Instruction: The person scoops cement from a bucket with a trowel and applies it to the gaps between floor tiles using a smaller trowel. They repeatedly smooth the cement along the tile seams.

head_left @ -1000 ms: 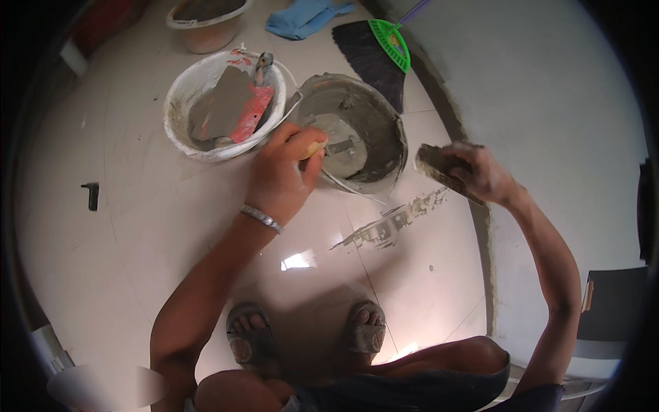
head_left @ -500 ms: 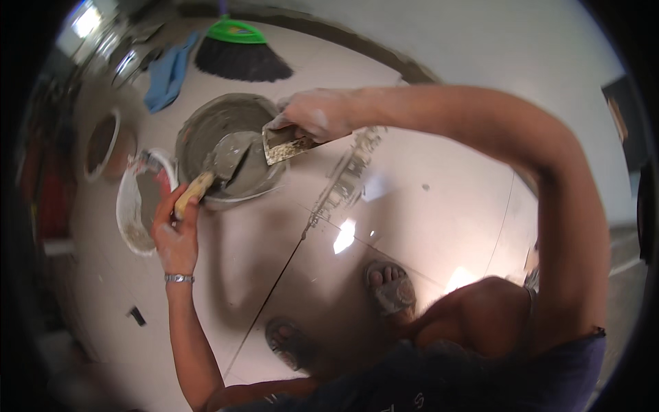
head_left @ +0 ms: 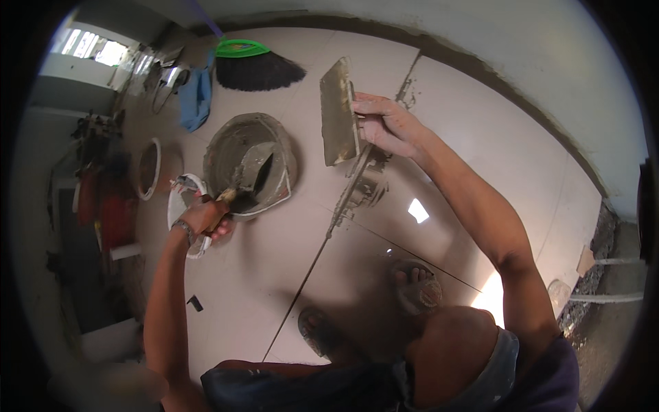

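My left hand (head_left: 204, 216) is closed round the wooden handle of a trowel (head_left: 263, 173), whose dark blade reaches into a round bucket (head_left: 294, 152). Grey wet mortar (head_left: 255, 156) lies inside that bucket and coats its walls. To the right of it, my right hand (head_left: 392, 125) grips a flat rectangular plastering float (head_left: 338, 117) from behind. The float's mortar-smeared face is tilted up on edge toward the bucket side; its handle is mostly hidden by my fingers. A white pail (head_left: 176, 199) stands behind my left hand, partly covered by it.
Mortar is smeared along a tile joint (head_left: 367, 180) below the float. A green-topped broom (head_left: 257, 69) and a blue cloth (head_left: 195, 101) lie beyond the bucket. Farther left is a round-rimmed container (head_left: 158, 168). A small black piece (head_left: 195, 303) lies on the tiles near my left forearm.
My right hand has carried the float from the bucket's rim to the right and turned its face upright. My left hand's grip has rolled over, with the trowel still in the bucket.
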Demonstrator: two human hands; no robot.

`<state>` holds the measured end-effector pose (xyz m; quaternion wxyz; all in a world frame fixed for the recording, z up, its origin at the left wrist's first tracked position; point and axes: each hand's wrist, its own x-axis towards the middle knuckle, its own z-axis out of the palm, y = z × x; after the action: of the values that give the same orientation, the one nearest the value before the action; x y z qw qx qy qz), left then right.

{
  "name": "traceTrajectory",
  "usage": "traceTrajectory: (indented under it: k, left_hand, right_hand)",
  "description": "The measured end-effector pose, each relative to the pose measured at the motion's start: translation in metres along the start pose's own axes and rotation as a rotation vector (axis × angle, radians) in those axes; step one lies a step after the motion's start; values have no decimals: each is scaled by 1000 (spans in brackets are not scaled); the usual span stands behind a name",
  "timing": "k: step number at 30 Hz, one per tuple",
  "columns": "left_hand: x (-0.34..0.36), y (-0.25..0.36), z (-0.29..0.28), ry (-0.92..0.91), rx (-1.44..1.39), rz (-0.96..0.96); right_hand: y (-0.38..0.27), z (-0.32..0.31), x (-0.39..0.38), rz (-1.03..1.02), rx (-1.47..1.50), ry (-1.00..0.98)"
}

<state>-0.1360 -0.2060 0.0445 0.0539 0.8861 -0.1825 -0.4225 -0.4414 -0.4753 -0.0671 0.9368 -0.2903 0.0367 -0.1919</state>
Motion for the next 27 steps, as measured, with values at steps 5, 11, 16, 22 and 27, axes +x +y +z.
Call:
traceTrajectory:
  k: [5,11,16,22,27]
  left_hand:
    - [0,0,-5,51,33,-18]
    - [13,-25,-10,140,272,285]
    - [-9,-23,-29,188,235,250]
    - [-43,-10,-52,517,452,278]
    - [-64,2,-53,647,549,419]
  right_hand:
    - [31,80,77,-155,-731,39]
    - [70,111,119,-186,-1694,-538]
    - [83,85,75,-293,-1857,-819]
    - [12,85,-1,-6,-1743,-586]
    - [-19,57,-35,-52,-1569,-239]
